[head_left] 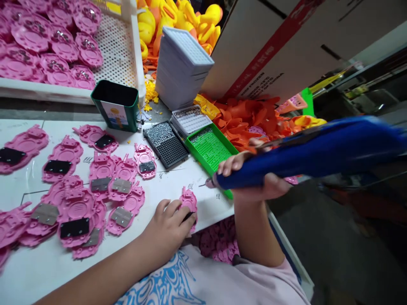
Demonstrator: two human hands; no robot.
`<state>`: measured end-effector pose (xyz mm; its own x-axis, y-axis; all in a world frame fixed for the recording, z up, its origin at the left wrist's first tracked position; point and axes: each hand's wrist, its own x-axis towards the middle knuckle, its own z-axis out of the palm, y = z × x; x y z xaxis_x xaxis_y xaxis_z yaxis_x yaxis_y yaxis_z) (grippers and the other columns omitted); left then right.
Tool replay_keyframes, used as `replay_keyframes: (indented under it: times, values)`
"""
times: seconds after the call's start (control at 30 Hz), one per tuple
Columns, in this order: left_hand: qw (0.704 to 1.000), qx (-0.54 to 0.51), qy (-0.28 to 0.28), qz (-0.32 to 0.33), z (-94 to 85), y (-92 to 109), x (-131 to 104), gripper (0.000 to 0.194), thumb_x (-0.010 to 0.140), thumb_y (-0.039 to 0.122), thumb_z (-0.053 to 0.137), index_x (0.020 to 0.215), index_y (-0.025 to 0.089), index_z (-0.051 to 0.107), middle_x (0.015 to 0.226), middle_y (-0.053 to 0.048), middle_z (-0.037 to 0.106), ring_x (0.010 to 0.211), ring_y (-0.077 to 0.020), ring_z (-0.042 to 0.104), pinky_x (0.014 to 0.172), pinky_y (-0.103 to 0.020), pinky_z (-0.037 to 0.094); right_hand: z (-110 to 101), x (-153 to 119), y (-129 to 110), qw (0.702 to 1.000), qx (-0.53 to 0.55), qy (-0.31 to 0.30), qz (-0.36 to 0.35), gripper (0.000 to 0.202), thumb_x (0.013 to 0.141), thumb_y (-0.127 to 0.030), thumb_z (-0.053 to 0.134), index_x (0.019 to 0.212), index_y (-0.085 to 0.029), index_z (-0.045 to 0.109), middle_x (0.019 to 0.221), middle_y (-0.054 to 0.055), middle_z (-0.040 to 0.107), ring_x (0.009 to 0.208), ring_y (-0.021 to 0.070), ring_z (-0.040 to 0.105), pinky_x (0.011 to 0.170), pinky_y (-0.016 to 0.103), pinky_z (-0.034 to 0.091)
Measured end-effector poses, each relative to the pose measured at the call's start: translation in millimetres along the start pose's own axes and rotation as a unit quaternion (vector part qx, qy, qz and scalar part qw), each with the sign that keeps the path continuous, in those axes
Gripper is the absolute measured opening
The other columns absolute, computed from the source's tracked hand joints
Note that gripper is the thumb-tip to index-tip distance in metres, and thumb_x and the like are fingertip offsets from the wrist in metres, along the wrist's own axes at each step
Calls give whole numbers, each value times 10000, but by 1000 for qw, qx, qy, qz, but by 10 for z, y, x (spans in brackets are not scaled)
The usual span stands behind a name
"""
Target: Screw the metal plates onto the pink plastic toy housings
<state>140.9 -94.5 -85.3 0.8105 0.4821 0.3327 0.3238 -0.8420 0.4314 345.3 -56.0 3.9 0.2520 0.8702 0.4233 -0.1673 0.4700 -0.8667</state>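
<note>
My right hand (254,182) is wrapped round a blue electric screwdriver (305,152), blurred by motion. Its thin bit points left, over the white tabletop beside the green tray. At the table's near edge, my left hand (170,224) rests on a pink plastic housing part (188,197), its fingers curled over the part. A dark plate on this part is mostly hidden by the fingers. To the left lie several more pink housings (78,203), some overlapping, fitted with black or silver plates.
Small screws fill a black perforated tray (167,144) and a green tray (210,146). Behind stand a dark green bin (116,106), stacked white trays (181,67), and a white crate (117,46) of pink parts. Orange and yellow pieces (248,118) lie by a cardboard box (302,46).
</note>
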Motion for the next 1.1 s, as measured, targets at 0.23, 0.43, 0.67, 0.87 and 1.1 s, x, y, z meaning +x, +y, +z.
replay_keyframes:
  times: [0.23, 0.43, 0.67, 0.87, 1.1]
  values:
    - [1000, -20, -17, -11, -90, -2, 36, 266, 854, 231, 564, 1117, 234, 602, 1061, -46, 632, 1034, -231, 474, 885, -407, 317, -274, 635, 135, 977, -76, 193, -46, 228, 634, -431, 577, 688, -216, 523, 558, -37, 538, 441, 114, 554, 441, 260, 455]
    - [999, -36, -6, -10, -96, 5, 48, 252, 863, 230, 556, 1111, 214, 600, 1043, -34, 649, 1010, -236, 474, 869, -398, 301, -443, 683, 421, 972, -75, 217, -48, 152, 646, -322, 582, 594, -189, 532, 514, -24, 572, 396, 127, 560, 426, 279, 486]
    - [999, -45, -12, -21, -67, 22, 52, 252, 874, 230, 543, 1118, 205, 598, 1052, -44, 646, 1019, -241, 467, 888, -416, 298, -461, 658, 435, 972, -86, 213, -49, 175, 635, -341, 613, 594, -195, 526, 502, -37, 581, 388, 125, 558, 433, 283, 506]
    - [999, -39, -9, -15, -82, 23, 61, 261, 866, 223, 551, 1122, 193, 594, 1040, -45, 644, 1013, -241, 465, 885, -414, 300, -495, 653, 459, 977, -71, 197, -50, 170, 630, -339, 614, 595, -194, 533, 505, -39, 588, 416, 121, 577, 459, 271, 514]
    - [999, -37, -29, -18, -71, 15, 40, 264, 877, 195, 514, 1131, 189, 587, 1065, -52, 635, 1032, -259, 455, 891, -425, 290, -506, 636, 495, 980, -78, 179, -46, 196, 643, -366, 623, 618, -205, 515, 531, -41, 590, 433, 122, 581, 439, 263, 495]
